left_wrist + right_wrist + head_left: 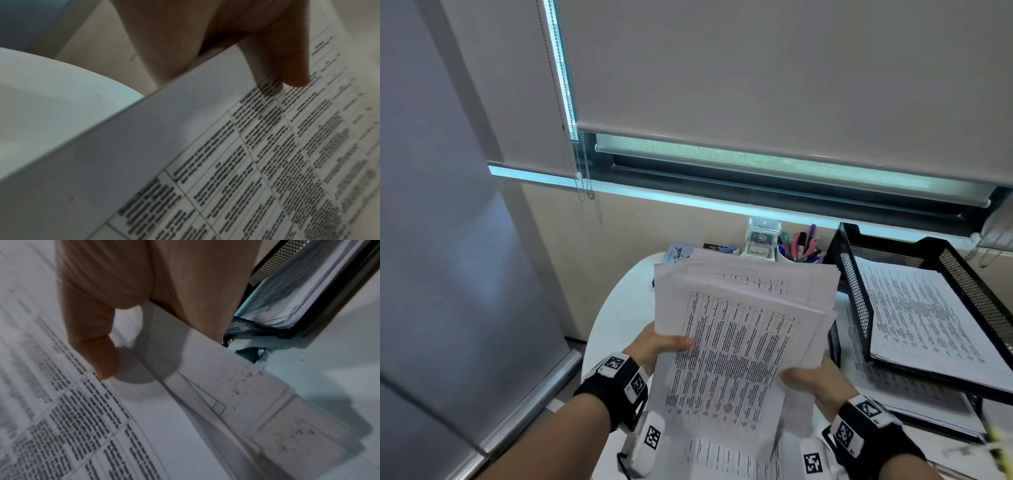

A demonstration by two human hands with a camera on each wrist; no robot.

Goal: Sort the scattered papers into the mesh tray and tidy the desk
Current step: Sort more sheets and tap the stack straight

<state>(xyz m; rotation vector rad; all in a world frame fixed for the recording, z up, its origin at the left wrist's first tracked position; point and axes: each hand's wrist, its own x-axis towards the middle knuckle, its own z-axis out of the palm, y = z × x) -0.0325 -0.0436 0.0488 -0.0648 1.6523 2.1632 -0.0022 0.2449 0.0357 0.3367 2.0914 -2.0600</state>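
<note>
Papers (739,342) sit uneven in your left hand (657,346) and right hand (815,380), both pinching them; square the edges before the mesh tray (859,308).

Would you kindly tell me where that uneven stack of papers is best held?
Probably at its two side edges near the bottom, as the left hand and right hand do now, thumbs on top; the stack of papers is fanned and unaligned, so a two-sided grip keeps sheets together.

Uneven stack of printed papers (739,329) aloft beside black mesh tray (859,305) holding sheets
</note>
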